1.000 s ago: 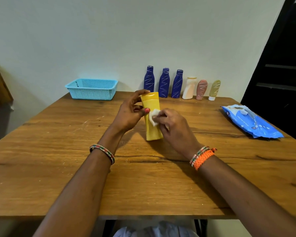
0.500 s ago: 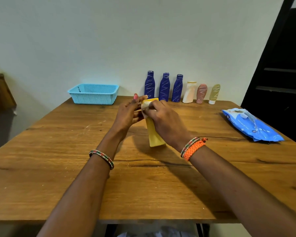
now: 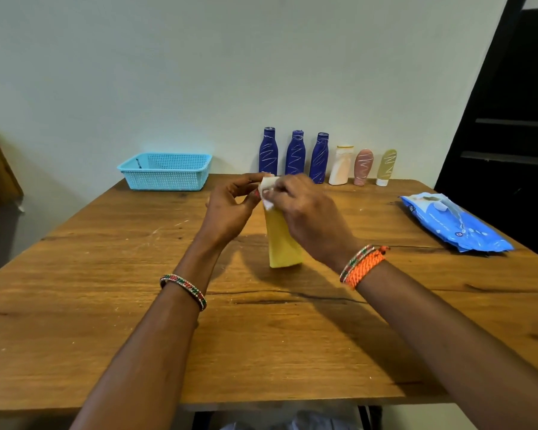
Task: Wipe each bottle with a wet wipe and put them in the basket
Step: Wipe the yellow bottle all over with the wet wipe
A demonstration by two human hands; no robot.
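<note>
A yellow bottle (image 3: 282, 243) stands upright mid-table. My left hand (image 3: 230, 209) steadies its upper part from the left, fingertips on the cap area. My right hand (image 3: 308, 209) pinches a white wet wipe (image 3: 268, 189) against the top of the bottle, hiding the cap. A light blue basket (image 3: 165, 171) with nothing visible inside sits at the back left. Against the wall stand three dark blue bottles (image 3: 295, 156), a white bottle (image 3: 340, 166), a pink bottle (image 3: 363, 166) and an olive bottle (image 3: 386, 167).
A blue wet-wipe pack (image 3: 457, 226) lies on the right side of the wooden table (image 3: 106, 305). A dark doorway is at the far right, and a wooden object stands off the table's left side.
My right hand moved the wipe from the bottle's front face up to its top. The left hand shifted higher toward the cap.
</note>
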